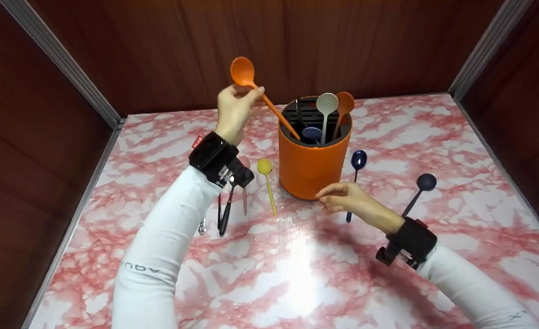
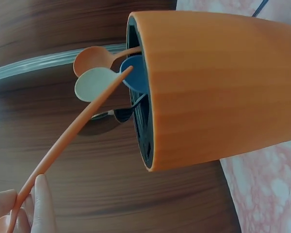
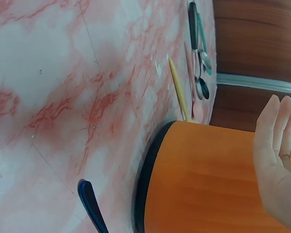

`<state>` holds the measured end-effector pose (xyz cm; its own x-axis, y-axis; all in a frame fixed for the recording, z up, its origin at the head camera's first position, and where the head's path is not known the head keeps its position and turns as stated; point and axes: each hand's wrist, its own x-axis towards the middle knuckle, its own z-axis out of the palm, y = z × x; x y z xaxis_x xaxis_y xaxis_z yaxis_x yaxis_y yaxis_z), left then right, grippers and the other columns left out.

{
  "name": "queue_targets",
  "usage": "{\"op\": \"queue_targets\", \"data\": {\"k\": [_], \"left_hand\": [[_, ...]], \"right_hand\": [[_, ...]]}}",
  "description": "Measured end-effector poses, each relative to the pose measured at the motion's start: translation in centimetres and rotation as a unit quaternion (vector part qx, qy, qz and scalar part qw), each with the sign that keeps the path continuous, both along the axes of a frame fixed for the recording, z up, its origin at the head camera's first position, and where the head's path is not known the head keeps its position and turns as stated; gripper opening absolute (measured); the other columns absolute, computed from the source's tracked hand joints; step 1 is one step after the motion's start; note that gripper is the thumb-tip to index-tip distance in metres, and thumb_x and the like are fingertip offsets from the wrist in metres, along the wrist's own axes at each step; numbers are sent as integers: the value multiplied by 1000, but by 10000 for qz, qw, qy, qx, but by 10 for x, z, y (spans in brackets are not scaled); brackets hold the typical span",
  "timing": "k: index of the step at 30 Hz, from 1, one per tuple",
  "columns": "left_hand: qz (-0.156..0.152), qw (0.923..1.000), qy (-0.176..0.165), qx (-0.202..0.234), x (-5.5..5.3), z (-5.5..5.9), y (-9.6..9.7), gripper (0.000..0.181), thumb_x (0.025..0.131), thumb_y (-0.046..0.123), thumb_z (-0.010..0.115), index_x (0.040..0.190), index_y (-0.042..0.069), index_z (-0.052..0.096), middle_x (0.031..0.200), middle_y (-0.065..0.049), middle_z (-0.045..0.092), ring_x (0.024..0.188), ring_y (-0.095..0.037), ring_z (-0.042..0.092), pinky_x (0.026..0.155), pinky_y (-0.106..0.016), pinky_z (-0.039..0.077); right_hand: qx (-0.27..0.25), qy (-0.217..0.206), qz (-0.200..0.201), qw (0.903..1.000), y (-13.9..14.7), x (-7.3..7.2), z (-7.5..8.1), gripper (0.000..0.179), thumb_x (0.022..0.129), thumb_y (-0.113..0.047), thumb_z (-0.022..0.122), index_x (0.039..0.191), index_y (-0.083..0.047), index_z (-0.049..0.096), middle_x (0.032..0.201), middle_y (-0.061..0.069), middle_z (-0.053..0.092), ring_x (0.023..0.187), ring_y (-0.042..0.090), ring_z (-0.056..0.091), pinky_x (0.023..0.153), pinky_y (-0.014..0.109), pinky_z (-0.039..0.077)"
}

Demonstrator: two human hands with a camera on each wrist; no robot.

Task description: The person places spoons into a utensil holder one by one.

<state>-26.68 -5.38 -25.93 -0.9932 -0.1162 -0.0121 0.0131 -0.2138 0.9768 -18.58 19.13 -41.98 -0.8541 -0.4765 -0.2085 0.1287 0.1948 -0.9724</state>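
Note:
My left hand (image 1: 233, 109) pinches an orange spoon (image 1: 242, 71) just below its bowl, bowl up. The handle slants down to the opening of an orange ribbed utensil holder (image 1: 312, 169); in the left wrist view its tip overlaps a blue spoon (image 2: 135, 74). Whether the tip is inside the rim I cannot tell. A pale grey spoon (image 1: 327, 103), a darker orange spoon (image 1: 345, 103) and a dark metal utensil (image 2: 123, 114) stand in the holder. Low beside the holder's front, my right hand (image 1: 358, 203) holds nothing, its fingers loosely extended.
On the marbled tabletop (image 1: 232, 283), a yellow spoon (image 1: 265, 166) and several other utensils, including a pink spoon (image 3: 198, 109), lie left of the holder. A shiny dark blue spoon (image 1: 359, 159) and a matte dark spoon (image 1: 427, 182) lie to its right. Brown panels (image 1: 269, 45) enclose the table.

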Motion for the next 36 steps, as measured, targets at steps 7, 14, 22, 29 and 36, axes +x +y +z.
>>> {"op": "queue_targets", "data": {"k": [7,14,22,29,36], "left_hand": [[69,9999,116,-47,-4,-2,3,11,86,-1,60,94,-2,53,79,-6,54,62,-12,60,69,-27,60],[124,9988,248,-415,-4,-8,8,19,85,0,62,101,-6,54,85,-4,51,68,-12,60,74,-29,60],[41,9987,219,-463,-5,-20,15,12,83,-2,63,93,-2,55,84,-5,53,70,-12,60,75,-29,60],[40,9973,221,-697,-6,-32,21,12,80,-4,65,89,-3,56,78,-3,54,67,-15,60,75,-32,60],[89,9920,226,-1237,-8,-42,24,13,79,-2,67,91,-8,63,74,-3,59,59,-7,57,72,-27,59]], "right_hand": [[-44,-9,30,10000,3,0,-3,38,92,-17,56,116,12,54,94,-6,67,89,17,64,81,26,57],[-67,-150,-60,9998,5,0,-7,32,92,-16,56,114,7,56,90,-6,67,83,11,64,79,25,57],[-107,-175,-125,9997,5,1,-11,27,91,-14,56,111,3,59,90,-3,67,83,11,64,79,27,58],[-204,-265,-157,9993,6,2,-13,21,90,-11,56,108,-2,60,91,0,67,82,11,64,80,30,58],[-124,-303,-180,9993,7,2,-13,23,90,-13,57,109,0,59,92,4,67,81,11,64,81,30,58]]}}
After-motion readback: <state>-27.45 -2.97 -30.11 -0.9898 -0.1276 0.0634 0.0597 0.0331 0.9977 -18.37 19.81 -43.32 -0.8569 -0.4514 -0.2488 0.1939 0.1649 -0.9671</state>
